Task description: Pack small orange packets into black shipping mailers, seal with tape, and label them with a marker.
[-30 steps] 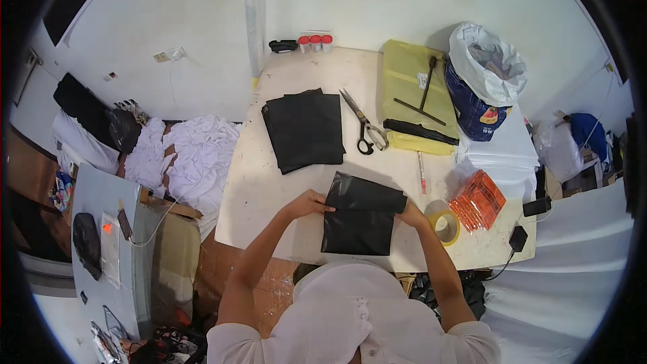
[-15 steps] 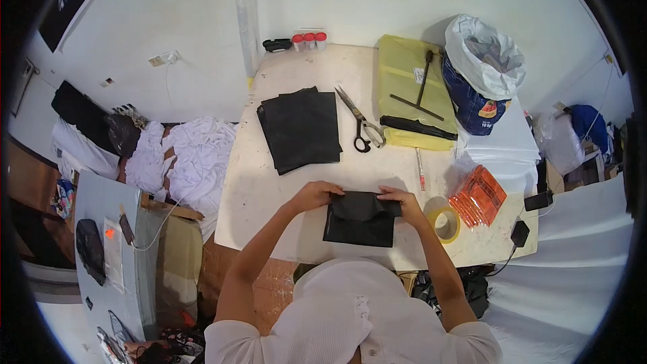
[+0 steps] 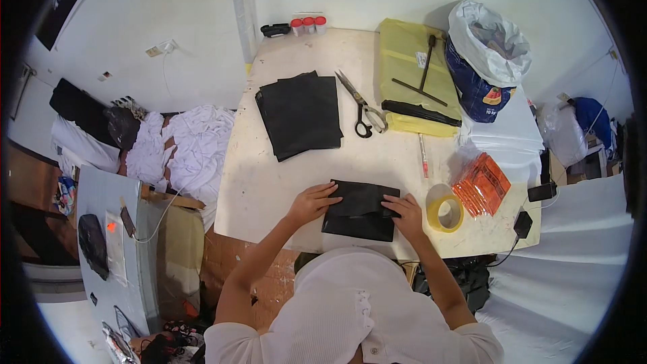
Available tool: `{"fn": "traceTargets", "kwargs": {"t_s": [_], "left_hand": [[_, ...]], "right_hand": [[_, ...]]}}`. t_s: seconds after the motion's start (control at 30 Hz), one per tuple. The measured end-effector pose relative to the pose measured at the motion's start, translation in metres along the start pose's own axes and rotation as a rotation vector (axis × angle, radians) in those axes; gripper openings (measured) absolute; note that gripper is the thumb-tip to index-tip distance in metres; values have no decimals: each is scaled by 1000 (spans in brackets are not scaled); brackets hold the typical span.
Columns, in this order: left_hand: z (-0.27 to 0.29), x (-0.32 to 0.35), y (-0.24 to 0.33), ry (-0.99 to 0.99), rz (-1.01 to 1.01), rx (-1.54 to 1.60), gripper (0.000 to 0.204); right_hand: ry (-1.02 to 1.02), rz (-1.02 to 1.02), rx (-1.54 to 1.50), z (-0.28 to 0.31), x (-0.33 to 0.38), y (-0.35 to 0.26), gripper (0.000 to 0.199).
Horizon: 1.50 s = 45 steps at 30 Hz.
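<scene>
So the black folded bag (image 3: 360, 209) is a flat, matte rectangle lying near the front edge of the white table (image 3: 269, 175), right in front of the person. It looks folded over once, with a flap line across the middle. Left hand (image 3: 311, 202) presses flat on its left end, fingers spread and relaxed, not gripping. Right hand (image 3: 406, 212) lies flat on the right end the same way.

Count-wise: one stack of black sheets (image 3: 300, 114) farther back, one pair of scissors (image 3: 360, 104), one roll of yellow tape (image 3: 445, 207) just beside the right hand, one orange packet (image 3: 482, 185), three red-capped bottles (image 3: 309, 25).

Compared to a second ago, the piece was bigger and more square; now it's folded down narrower, and both hands have moved inward on top of it.
</scene>
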<state>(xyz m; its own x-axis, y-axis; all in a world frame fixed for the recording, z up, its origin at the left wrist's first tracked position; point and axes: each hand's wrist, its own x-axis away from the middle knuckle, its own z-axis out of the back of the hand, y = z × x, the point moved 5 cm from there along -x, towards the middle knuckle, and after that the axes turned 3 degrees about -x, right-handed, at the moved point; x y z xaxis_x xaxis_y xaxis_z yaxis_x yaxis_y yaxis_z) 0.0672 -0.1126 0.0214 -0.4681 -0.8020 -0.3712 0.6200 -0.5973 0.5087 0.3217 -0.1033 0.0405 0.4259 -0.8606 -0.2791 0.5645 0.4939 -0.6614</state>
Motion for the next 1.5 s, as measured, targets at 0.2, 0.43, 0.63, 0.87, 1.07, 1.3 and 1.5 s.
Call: {"fn": "traceTargets", "kwargs": {"t_s": [0.2, 0.43, 0.63, 0.87, 1.07, 1.3, 1.5], "left_hand": [[-1, 14, 12, -3, 0, -88, 36], [-18, 31, 23, 105, 458, 306, 28], [-16, 41, 8, 145, 509, 549, 28], [-12, 40, -3, -106, 352, 591, 32], [-11, 35, 3, -104, 307, 505, 24], [-3, 28, -4, -206, 281, 408, 19], [-4, 31, 0, -173, 117, 265, 15]], "right_hand": [[104, -368, -447, -19, 21, 3, 41], [123, -341, -644, -23, 34, 14, 45], [-8, -297, -591, -16, 36, 14, 43], [-143, -238, -473, -10, 35, 17, 40], [-189, -185, -437, -5, 31, 23, 35], [-276, -108, -362, -5, 32, 17, 31], [-298, -95, -368, -1, 31, 18, 30]]}}
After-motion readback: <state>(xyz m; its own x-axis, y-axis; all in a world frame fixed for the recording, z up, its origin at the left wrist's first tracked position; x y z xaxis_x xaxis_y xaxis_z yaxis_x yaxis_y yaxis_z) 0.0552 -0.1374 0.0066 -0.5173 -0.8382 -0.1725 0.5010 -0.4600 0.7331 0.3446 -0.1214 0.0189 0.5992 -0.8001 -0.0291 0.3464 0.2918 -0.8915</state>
